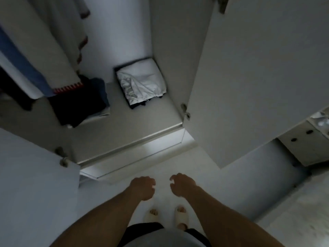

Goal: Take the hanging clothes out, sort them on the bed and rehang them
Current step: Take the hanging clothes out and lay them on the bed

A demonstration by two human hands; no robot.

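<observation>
Standing at the open wardrobe, the person holds nothing in the loosely curled left hand or right hand, clothes hanging at ten o'clock, so the task looks barely begun.

No legible text or labels anywhere.

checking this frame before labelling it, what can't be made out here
Head view only:
- Hanging clothes: tops, hangers and rail cut off by the top and left edges.
- Dark folded pile: too dim to count garments.
- Box under the pale cloth: contents covered.
- Shelf items at the right edge: blurred, cropped.
- Bed: not in view.
</observation>
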